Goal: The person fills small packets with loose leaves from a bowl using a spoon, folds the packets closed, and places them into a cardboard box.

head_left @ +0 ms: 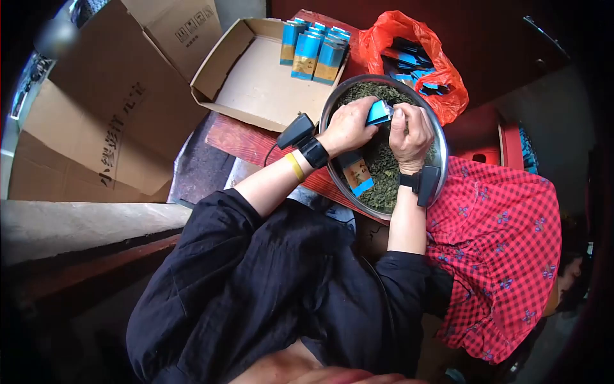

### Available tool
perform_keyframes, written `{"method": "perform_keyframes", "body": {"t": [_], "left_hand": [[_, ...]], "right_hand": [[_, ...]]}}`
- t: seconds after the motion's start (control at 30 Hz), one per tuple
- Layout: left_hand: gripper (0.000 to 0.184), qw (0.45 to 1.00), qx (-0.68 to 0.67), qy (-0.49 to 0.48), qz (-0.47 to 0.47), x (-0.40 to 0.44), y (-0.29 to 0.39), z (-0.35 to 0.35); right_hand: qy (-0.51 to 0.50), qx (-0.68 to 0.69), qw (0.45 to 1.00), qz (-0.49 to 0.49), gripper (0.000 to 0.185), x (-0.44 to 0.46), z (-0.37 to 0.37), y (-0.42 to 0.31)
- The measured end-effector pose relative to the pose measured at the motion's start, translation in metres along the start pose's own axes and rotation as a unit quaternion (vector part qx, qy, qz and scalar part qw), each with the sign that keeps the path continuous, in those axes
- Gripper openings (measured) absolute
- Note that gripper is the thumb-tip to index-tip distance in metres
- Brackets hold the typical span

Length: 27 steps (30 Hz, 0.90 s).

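Observation:
Above a round metal bowl (441,168) of dried green leaves (385,165), my left hand (350,126) is closed round a small blue packet (378,113). My right hand (410,134) is pinched at the right end of that packet, by its pale opening; whether it holds the packet's edge or something else is hidden. Another blue and gold packet (357,174) lies on the leaves at the bowl's lower left. Dark bands with black boxes are on both wrists, and a yellow band is on the left one.
An open cardboard tray (256,109) holds several upright blue and gold packets (309,54). A red plastic bag (448,102) contains more blue packets. Large cardboard boxes (109,109) stand at left. Red checked cloth (499,249), with part of a person beyond it, is at right.

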<state>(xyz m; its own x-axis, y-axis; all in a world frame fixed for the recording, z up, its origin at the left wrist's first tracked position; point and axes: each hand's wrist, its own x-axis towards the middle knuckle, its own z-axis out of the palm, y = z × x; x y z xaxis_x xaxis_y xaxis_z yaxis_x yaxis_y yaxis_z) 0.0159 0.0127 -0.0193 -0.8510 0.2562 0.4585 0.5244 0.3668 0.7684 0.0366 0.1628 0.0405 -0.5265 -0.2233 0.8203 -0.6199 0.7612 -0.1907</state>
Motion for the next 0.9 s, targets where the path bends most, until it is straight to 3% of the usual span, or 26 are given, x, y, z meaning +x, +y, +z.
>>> {"method": "perform_keyframes", "body": {"t": [0.17,0.23,0.3,0.43,0.53,0.57,0.63,0.67,0.77,0.83,0.9], "left_hand": [[0.052,1.000,0.015,-0.020,-0.016,0.004,0.005,-0.002],[0.050,0.999,0.025,-0.022,-0.008,0.004,0.007,-0.003],[0.048,0.999,0.027,-0.037,0.004,0.005,0.006,-0.004],[0.041,1.000,0.021,-0.012,0.016,0.004,0.007,-0.002],[0.037,0.997,0.038,-0.006,0.061,0.005,0.005,-0.002],[0.036,0.994,0.061,0.000,0.093,0.005,0.004,0.000],[0.037,0.990,0.065,0.009,0.122,0.003,0.006,0.000],[0.035,0.990,0.069,0.020,0.124,0.002,0.006,-0.001],[0.031,0.988,0.058,0.054,0.132,0.002,0.012,-0.004],[0.031,0.995,0.008,0.011,0.094,0.005,0.022,-0.012],[0.036,0.988,0.017,0.053,0.147,-0.001,0.014,-0.009]], "right_hand": [[0.088,-0.009,0.994,0.071,0.016,-0.006,-0.004,0.013],[0.023,0.110,0.987,0.118,0.013,-0.010,0.006,0.007],[-0.023,0.126,0.979,0.160,0.016,-0.012,0.012,0.009],[0.104,0.158,0.946,0.262,0.019,-0.018,0.003,0.036],[0.097,0.116,0.925,0.349,0.017,-0.021,-0.012,0.059],[0.102,0.114,0.925,0.349,0.017,-0.027,-0.008,0.064],[0.075,0.043,0.975,0.205,0.011,-0.023,-0.009,0.066],[0.043,0.031,0.977,0.208,0.015,-0.025,-0.010,0.065],[0.000,0.101,0.988,0.120,0.020,-0.011,-0.008,0.040],[-0.071,0.225,0.960,0.152,0.027,-0.012,0.001,0.028],[-0.139,0.307,0.913,0.230,0.037,-0.010,-0.001,0.010]]}}
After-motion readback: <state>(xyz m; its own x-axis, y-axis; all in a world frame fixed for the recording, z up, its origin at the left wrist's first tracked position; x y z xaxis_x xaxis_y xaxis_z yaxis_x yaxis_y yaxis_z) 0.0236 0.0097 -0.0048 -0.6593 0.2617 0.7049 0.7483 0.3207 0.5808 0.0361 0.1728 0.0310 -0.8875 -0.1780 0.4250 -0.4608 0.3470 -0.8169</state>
